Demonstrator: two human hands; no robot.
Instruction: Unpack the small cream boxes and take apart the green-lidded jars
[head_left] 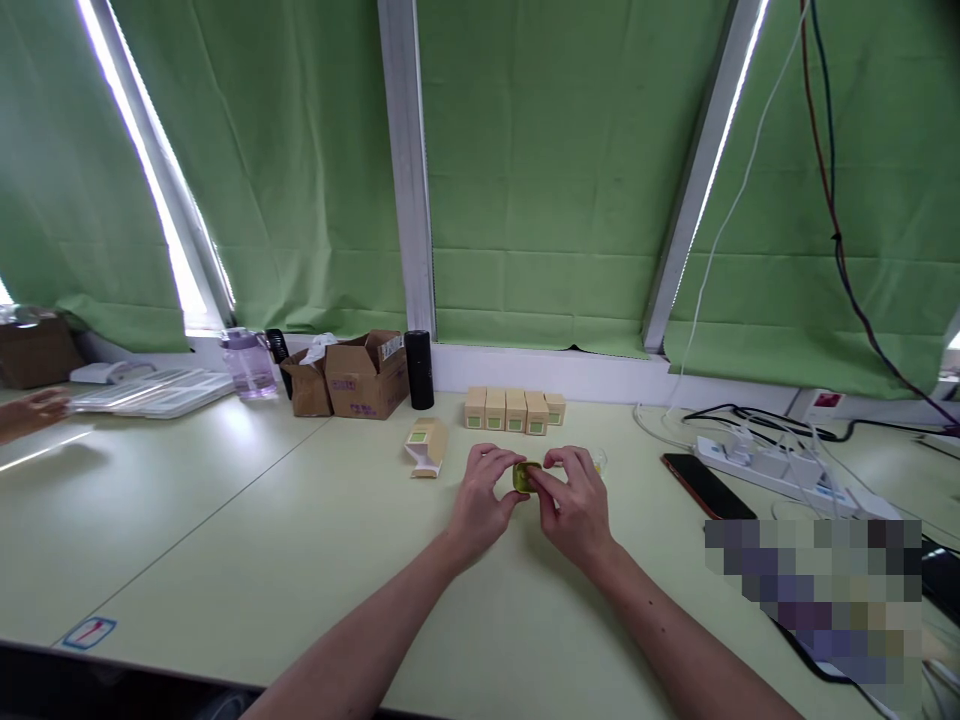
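Observation:
A small olive-green case with rounded corners (520,478) is held up over the table between my two hands. My left hand (486,498) pinches its left side between thumb and fingers. From the right, my right hand (574,498) has its fingers pressed onto the case; what lies under those fingertips is hidden. Left of my hands, an opened small cardboard box (427,447) lies on the table. Several closed kraft boxes with green labels (506,410) stand in a row behind. A clear plastic piece (600,460) shows partly past my right hand.
On the right are a phone (709,486), a white power strip (787,475) with cables and a blurred-out patch. Along the back stand a black cylinder (419,370), a cardboard box (367,378) and a purple bottle (249,365). Another person's hand (37,410) is at far left.

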